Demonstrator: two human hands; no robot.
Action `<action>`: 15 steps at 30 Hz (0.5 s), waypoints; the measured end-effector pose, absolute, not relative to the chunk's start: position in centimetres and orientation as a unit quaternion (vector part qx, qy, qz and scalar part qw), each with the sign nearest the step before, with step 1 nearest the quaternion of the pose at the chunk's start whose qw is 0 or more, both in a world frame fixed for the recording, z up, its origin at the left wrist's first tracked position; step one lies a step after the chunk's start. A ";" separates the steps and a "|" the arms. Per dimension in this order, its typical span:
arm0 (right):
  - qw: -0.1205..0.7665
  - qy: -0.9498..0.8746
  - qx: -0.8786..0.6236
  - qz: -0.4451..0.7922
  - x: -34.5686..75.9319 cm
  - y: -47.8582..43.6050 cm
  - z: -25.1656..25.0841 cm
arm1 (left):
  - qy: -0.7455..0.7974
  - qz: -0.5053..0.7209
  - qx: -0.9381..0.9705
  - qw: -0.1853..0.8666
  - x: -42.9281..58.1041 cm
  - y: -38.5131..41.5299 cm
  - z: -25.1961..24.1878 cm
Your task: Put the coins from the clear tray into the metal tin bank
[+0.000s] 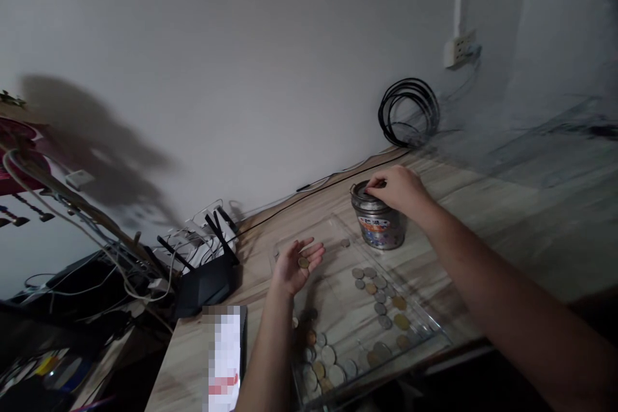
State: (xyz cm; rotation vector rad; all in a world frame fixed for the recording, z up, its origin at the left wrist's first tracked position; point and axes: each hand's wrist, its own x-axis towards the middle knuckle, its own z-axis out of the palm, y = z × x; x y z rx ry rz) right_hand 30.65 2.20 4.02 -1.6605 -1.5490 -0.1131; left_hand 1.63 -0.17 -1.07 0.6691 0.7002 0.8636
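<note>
My left hand is palm up above a clear plastic tray, its fingers partly spread and loosely curled. It cradles a gold-coloured coin at the base of the fingers. At the upper right of the tray stands a small metal bucket-shaped tin with a lid and a printed label. My right hand reaches over the top of this tin, fingertips pinched together at the lid; whatever they hold is hidden. Silver and gold coins lie scattered in the tray, with more near its front edge.
A black router with antennas and white cables stands on the left. In front of it lies a phone-like device with a lit screen. Coiled black cable leans against the wall, below a power socket. Thin cables run along the desk's back edge.
</note>
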 end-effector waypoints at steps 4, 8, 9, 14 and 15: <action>0.451 -0.617 -0.637 -0.097 29.7 1.2 4.8 | 0.309 0.402 0.309 0.805 1.6 -0.2 -1.0; 0.497 -0.709 -0.493 -0.085 25.3 -0.3 4.0 | 0.264 0.414 0.309 0.815 1.5 -0.4 -0.7; 0.467 -0.762 -0.444 -0.055 23.8 -0.7 3.4 | 0.254 0.418 0.310 0.815 1.5 -0.5 -0.6; 0.285 -0.917 -0.279 0.017 18.2 -2.2 0.6 | 0.226 0.421 0.322 0.817 1.5 -1.4 0.1; 0.278 -0.919 -0.279 0.015 17.9 -2.3 0.3 | 0.222 0.416 0.324 0.820 1.6 -1.5 0.3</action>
